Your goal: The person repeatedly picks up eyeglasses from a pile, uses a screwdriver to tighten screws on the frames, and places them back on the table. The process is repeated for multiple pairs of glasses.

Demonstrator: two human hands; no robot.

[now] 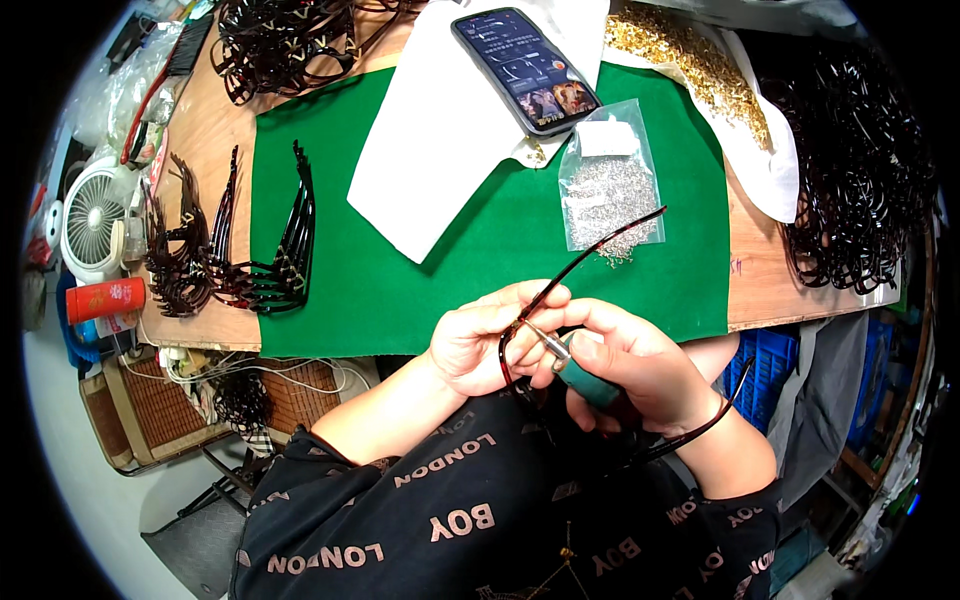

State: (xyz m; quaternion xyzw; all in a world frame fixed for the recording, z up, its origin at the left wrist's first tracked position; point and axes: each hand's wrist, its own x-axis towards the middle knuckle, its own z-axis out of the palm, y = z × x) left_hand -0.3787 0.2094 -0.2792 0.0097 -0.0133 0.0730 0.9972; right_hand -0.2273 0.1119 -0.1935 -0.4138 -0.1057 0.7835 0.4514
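My left hand [462, 345] is closed around the front of a dark brown glasses frame [503, 352]. One temple of the frame points up and away over the green mat [380, 310]; the other appears to reach down to the right, past my right wrist. In my closed right hand [645, 365] is a green-bodied screwdriver [590, 384] with a metal collar. Its thin bit meets the frame near the hinge, between my two hands; my fingers hide the exact contact. Just beyond, a clear bag [612, 190] of tiny silvery screws lies with some spilled at its mouth.
A phone [525, 72] with a lit screen rests on white cloth [415, 165]. Gold-coloured small parts [690, 55] are heaped at the far right. Dark glasses frames [855, 170] pile up at the right edge; more frames [290, 250] stand at left, near a white fan [97, 215] and a red can [105, 299].
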